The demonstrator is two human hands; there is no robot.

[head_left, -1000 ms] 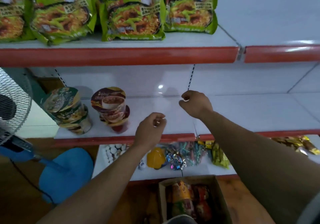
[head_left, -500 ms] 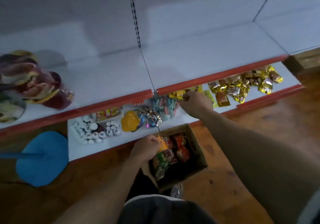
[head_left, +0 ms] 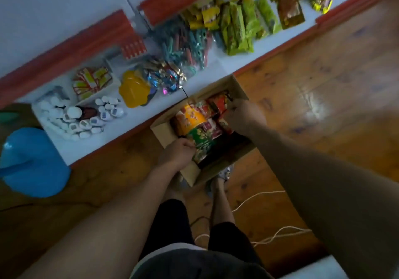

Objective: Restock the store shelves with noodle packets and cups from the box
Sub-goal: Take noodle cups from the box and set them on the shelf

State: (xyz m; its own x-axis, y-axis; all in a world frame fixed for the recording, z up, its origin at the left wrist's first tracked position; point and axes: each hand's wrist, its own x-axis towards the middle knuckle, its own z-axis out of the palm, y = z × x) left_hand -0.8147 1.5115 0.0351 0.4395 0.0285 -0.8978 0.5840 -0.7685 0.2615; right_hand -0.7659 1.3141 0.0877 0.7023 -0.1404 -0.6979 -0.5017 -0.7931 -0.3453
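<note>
2 hands are down in the cardboard box (head_left: 165,132), which sits on the wooden floor (head_left: 323,79) hard against the front edge of the bottom shelf (head_left: 138,117). From my seat I see the left hand (head_left: 176,153) at the box's near-left corner, its fingers curled round the side of a green noodle cup (head_left: 203,145) that lies tilted among the other stock; the cup is just to the right of the knuckles, touching them. An orange cup (head_left: 193,116) lies just behind the green 1, clear of that hand. The right hand (head_left: 245,116) reaches in from the far-right side, fingers bent down onto a red noodle packet (head_left: 221,105) at the back of the box. The blur keeps me from telling whether it has truly pinched the packet or only touches it. The packet sits to the left of that hand, under the fingertips.

On the shelf I see small white bottles (head_left: 75,117), a yellow lid-like thing (head_left: 133,88), clothes pegs (head_left: 186,43) and green packets (head_left: 237,25). A blue fan base (head_left: 32,162) stands at the left, and a white cord (head_left: 259,195) trails across the floor.
</note>
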